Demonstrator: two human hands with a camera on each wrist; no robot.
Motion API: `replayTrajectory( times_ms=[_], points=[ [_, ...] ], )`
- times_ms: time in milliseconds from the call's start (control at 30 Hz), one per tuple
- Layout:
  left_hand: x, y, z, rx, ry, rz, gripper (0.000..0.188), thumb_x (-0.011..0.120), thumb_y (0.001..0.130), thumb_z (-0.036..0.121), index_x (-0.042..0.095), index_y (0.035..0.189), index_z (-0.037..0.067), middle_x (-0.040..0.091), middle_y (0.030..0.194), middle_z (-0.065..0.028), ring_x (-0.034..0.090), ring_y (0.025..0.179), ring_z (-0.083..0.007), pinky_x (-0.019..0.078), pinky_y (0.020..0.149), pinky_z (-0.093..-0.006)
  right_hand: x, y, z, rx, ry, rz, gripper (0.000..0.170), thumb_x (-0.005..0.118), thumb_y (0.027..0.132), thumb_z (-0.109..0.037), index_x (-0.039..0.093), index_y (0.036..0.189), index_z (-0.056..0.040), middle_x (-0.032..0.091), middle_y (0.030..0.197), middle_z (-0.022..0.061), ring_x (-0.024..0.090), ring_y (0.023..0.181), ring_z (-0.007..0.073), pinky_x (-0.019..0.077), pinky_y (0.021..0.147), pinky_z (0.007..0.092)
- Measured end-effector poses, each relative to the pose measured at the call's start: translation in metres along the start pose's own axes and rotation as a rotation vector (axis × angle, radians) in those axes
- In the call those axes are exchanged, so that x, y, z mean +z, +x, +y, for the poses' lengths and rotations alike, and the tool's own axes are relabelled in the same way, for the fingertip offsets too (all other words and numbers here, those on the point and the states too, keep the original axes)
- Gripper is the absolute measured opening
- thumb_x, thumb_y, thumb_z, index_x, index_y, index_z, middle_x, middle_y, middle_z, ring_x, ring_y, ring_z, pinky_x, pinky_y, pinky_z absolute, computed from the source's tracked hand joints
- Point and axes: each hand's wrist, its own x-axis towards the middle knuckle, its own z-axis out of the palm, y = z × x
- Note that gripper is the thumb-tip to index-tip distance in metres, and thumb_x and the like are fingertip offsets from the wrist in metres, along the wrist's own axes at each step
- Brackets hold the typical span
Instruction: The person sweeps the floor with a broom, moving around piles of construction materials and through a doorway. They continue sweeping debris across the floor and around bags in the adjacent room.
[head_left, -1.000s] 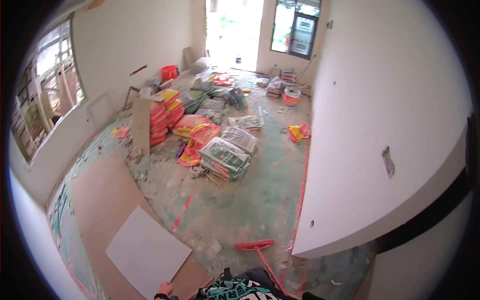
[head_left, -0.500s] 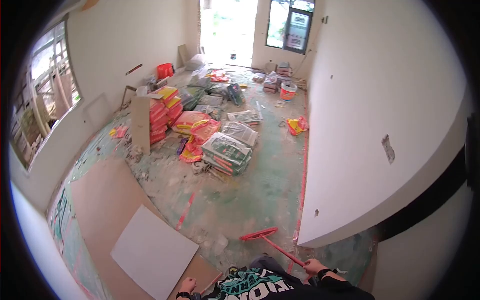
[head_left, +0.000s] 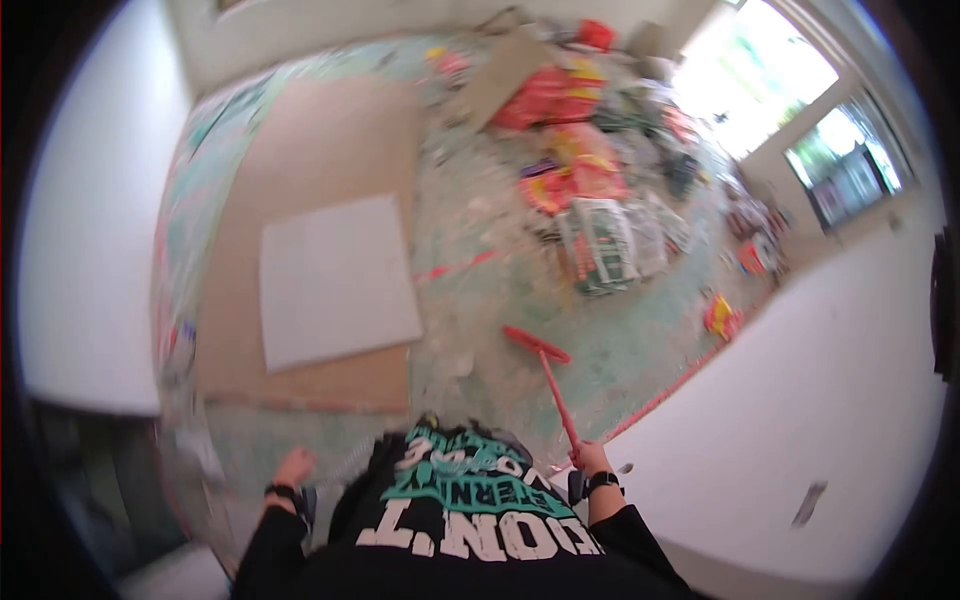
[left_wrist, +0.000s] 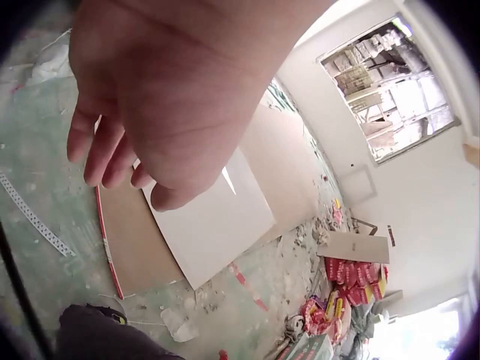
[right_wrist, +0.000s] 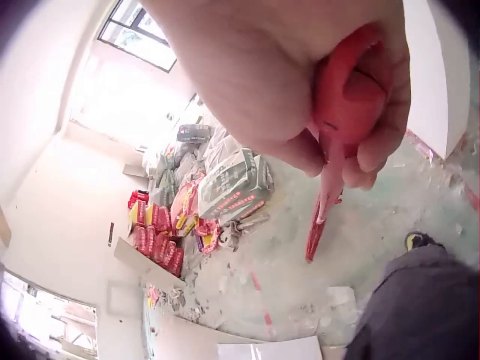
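My right hand (head_left: 592, 460) grips the top end of a red broom (head_left: 556, 395), whose wide head (head_left: 536, 344) rests on the floor ahead of me. In the right wrist view the fingers wrap round the handle's looped end (right_wrist: 351, 105). My left hand (head_left: 296, 467) hangs at my left side, holding nothing. Its fingers (left_wrist: 105, 154) are loosely bent in the left wrist view. Nearest to it, a white board (head_left: 340, 285) lies on a larger brown board (head_left: 310, 140) on the floor.
Stacked red bags (head_left: 545, 98) and green-and-white sacks (head_left: 600, 245) stand beyond the broom, with rubble around them. A white wall (head_left: 720, 430) runs along the right. Dusty green floor (head_left: 465, 300) lies between the boards and the sacks. A bright doorway (head_left: 760, 75) is at the far right.
The head view has swung left and down, bringing both arms further into sight. My right hand, hidden one second ago, appears on the broom handle. The left hand stays empty, now behind the boards' near edge.
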Motion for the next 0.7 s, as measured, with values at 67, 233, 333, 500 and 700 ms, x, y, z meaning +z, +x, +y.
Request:
replayTrajectory(
  times_ms=[67,233,333,500,700],
  points=[
    [0.026,-0.009,-0.039,0.028,-0.106,0.039,0.038,0.052,0.077,0.031,0.055,0.098,0.0,0.059,0.096,-0.0203,0.056,0.089,-0.0339,0.0431,0.078,-0.0392,0.015,0.018,-0.017,0.045,-0.111,-0.09,0.018,0.046,0.085,-0.015,0.05,0.091,0.0012,0.051,0.062,0.0083,0.045,0.045,0.0143,0.0387,0.04,0.0239],
    [0.082,-0.039,-0.066,-0.052,-0.119,0.028,0.034,0.053,0.074,0.029,0.06,0.088,-0.001,0.06,0.088,-0.0212,0.057,0.087,-0.0342,0.0442,0.076,-0.0396,0.051,0.025,-0.025,0.208,-0.073,-0.216,0.014,0.043,0.086,-0.012,0.04,0.097,-0.0034,0.045,0.064,0.0082,0.042,0.047,0.0143,0.0372,0.037,0.0259],
    [0.094,-0.054,-0.049,-0.061,-0.089,-0.002,0.034,0.052,0.075,0.029,0.06,0.093,0.002,0.061,0.085,-0.0179,0.059,0.082,-0.0321,0.0446,0.073,-0.0378,0.044,0.016,-0.011,0.216,-0.182,-0.183,0.012,0.041,0.086,-0.012,0.04,0.096,-0.0062,0.043,0.062,0.0067,0.042,0.044,0.0141,0.0369,0.036,0.0265],
    [0.086,-0.028,-0.052,-0.064,-0.147,-0.008,0.035,0.053,0.074,0.029,0.061,0.089,-0.001,0.06,0.088,-0.0205,0.057,0.086,-0.0349,0.0438,0.076,-0.0394,0.03,-0.018,0.025,0.035,-0.607,-0.129,0.026,0.044,0.085,-0.017,0.048,0.107,-0.0038,0.054,0.068,0.0118,0.054,0.057,0.0227,0.0448,0.05,0.0338],
    [0.025,0.027,-0.009,0.013,-0.006,0.091,0.031,0.052,0.075,0.028,0.058,0.087,0.0,0.06,0.086,-0.0201,0.057,0.085,-0.0347,0.044,0.072,-0.0388,0.0,0.002,0.22,-0.036,-0.361,-0.245,0.029,0.045,0.082,-0.011,0.045,0.11,-0.011,0.05,0.059,0.006,0.048,0.041,0.0169,0.0383,0.036,0.0317]
  ],
)
